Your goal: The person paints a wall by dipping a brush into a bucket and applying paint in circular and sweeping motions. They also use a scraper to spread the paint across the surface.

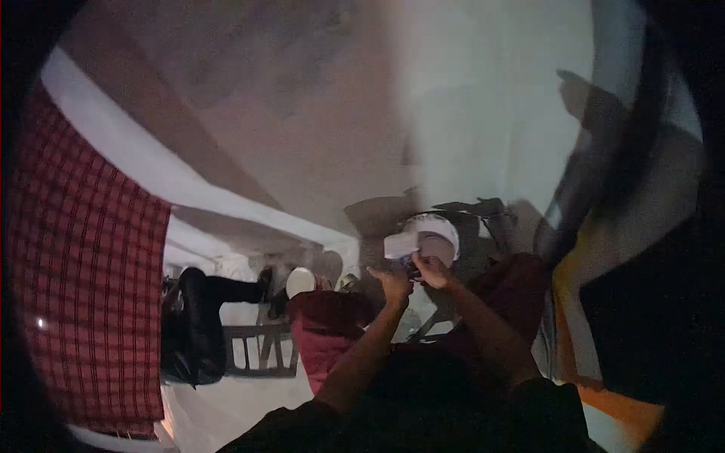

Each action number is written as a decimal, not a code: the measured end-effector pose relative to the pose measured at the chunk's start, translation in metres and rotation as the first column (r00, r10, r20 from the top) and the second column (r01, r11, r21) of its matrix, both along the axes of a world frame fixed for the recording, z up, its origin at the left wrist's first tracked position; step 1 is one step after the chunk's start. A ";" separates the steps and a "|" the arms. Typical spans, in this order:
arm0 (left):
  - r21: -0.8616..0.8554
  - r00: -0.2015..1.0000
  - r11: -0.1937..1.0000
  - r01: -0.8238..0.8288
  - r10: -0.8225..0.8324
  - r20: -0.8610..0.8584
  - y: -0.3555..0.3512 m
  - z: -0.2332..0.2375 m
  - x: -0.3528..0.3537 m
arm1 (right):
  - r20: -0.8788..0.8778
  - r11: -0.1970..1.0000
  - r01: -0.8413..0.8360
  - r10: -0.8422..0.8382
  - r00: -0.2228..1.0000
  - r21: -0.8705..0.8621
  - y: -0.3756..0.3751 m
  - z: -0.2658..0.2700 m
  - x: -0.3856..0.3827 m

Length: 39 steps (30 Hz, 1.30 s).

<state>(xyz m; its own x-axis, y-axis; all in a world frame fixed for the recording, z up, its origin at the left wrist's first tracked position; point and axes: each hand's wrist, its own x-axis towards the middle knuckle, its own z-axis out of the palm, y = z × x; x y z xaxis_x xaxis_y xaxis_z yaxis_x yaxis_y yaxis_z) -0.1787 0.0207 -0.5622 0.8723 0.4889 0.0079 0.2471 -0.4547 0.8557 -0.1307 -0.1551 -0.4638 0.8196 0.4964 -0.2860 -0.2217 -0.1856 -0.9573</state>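
In the dim head view my left hand (393,285) and my right hand (433,272) meet in front of my lap. Between them is a small pale, flat-sided thing (401,244) with a dark purple-blue part at its lower end. The fingers of both hands close around that lower end; one left finger sticks out to the side. What kind of thing it is, I cannot tell. Just beyond the hands stands a round white tub (455,238), partly hidden by them. Dark red cloth (325,332) covers my legs on either side.
A red checked cloth (91,257) hangs at the far left. Beside it a person in dark clothing (200,332) sits near a slatted chair (260,351). A white round container (300,281) stands left of my knee. A pale wall (483,113) rises ahead, with shadows across it.
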 end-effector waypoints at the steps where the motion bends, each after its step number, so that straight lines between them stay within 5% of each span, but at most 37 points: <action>1: -0.024 0.999 1.000 0.011 -0.012 -0.034 -0.011 0.005 0.002 | -0.033 0.994 -0.038 0.035 0.999 -0.100 -0.005 -0.001 0.003; 3: -0.178 0.985 0.982 -0.069 0.039 -0.166 -0.036 0.062 -0.003 | -0.255 0.995 0.003 0.022 0.967 0.097 0.003 -0.018 -0.003; 5: -0.267 0.965 0.951 -0.155 0.088 -0.247 -0.063 0.129 -0.014 | -0.070 0.990 -0.025 0.016 0.997 -0.138 0.024 -0.038 0.000; 6: -0.246 0.973 0.960 -0.136 0.083 -0.216 -0.075 0.148 -0.017 | -0.453 0.978 0.128 -0.039 0.891 0.166 0.006 0.004 -0.015; 8: -0.146 0.993 0.989 -0.018 0.001 -0.118 -0.072 0.130 -0.015 | -0.450 0.962 0.166 -0.051 0.892 0.219 0.020 -0.034 -0.002; 9: -0.058 0.995 0.995 0.075 -0.079 -0.059 -0.050 0.085 -0.014 | -0.517 0.950 0.219 -0.076 0.853 0.222 0.018 -0.018 -0.004; 10: 0.008 0.991 0.993 0.117 -0.116 -0.072 -0.056 0.094 -0.014 | -0.586 0.937 0.271 -0.095 0.805 0.221 0.016 -0.011 -0.005; 11: 0.074 0.985 0.985 0.158 -0.152 -0.085 -0.062 0.103 -0.014 | -0.175 0.970 0.097 -0.058 0.983 0.222 0.015 -0.027 -0.007; 12: 0.140 0.978 0.970 0.197 -0.184 -0.098 -0.069 0.113 -0.014 | 0.267 0.990 0.039 -0.074 0.961 0.133 0.016 -0.048 -0.007; 15: 0.130 0.980 0.974 0.184 -0.172 -0.099 -0.097 0.169 -0.006 | 0.316 0.995 0.095 -0.077 0.946 -0.044 0.032 -0.093 0.011; 17: 0.351 0.957 0.913 0.210 -0.265 0.117 -0.121 0.212 0.018 | 0.537 0.981 0.139 -0.045 0.842 -0.136 0.037 -0.140 0.019; 19: 0.581 0.874 0.805 0.120 -0.363 0.322 -0.157 0.264 0.062 | 0.136 0.989 0.111 -0.097 0.986 -0.102 0.045 -0.133 0.026; 21: 0.631 0.766 0.764 0.139 -0.486 0.421 -0.206 0.356 0.104 | -0.103 0.975 0.212 -0.205 0.973 0.066 0.040 -0.109 0.025; 24: 0.646 0.553 0.744 0.171 -0.616 0.562 -0.273 0.446 0.168 | -0.146 0.874 0.388 -0.361 0.921 0.292 0.006 -0.029 0.001; 26: 0.586 0.489 0.731 0.349 -0.676 0.552 -0.320 0.488 0.180 | -0.044 0.934 0.313 -0.310 0.950 0.172 -0.006 -0.005 0.005; 28: 0.540 0.548 0.689 0.484 -0.719 0.427 -0.349 0.492 0.181 | 0.049 0.938 0.337 -0.341 0.939 0.078 0.000 -0.013 0.006; 30: 0.508 0.527 0.728 0.461 -0.685 0.504 -0.365 0.484 0.183 | 0.154 0.930 0.366 -0.360 0.920 -0.015 0.004 -0.019 0.009; 31: 0.621 0.505 0.672 0.403 -0.729 0.462 -0.356 0.480 0.186 | 0.206 0.922 0.383 -0.364 0.908 -0.061 0.004 -0.019 0.012; 34: 0.736 0.519 0.591 0.330 -0.765 0.381 -0.347 0.469 0.181 | 0.195 0.861 0.446 -0.407 0.892 -0.246 -0.011 0.015 0.017; 35: 0.749 0.511 0.562 0.350 -0.785 0.350 -0.345 0.464 0.180 | 0.198 0.849 0.449 -0.407 0.892 -0.278 0.002 -0.011 0.023; 39: 0.803 0.471 0.509 0.310 -0.816 0.336 -0.339 0.457 0.168 | 0.126 0.905 0.365 -0.345 0.930 -0.217 0.013 -0.037 0.033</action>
<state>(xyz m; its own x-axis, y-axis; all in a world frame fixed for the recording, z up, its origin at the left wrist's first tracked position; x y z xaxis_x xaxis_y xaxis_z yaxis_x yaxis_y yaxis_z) -0.0109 -0.3178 -0.1050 0.5558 -0.4649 0.6892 -0.7314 -0.6674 0.1397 -0.0982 -0.1417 -0.5006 0.9547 0.0961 -0.2815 -0.2365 -0.3289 -0.9143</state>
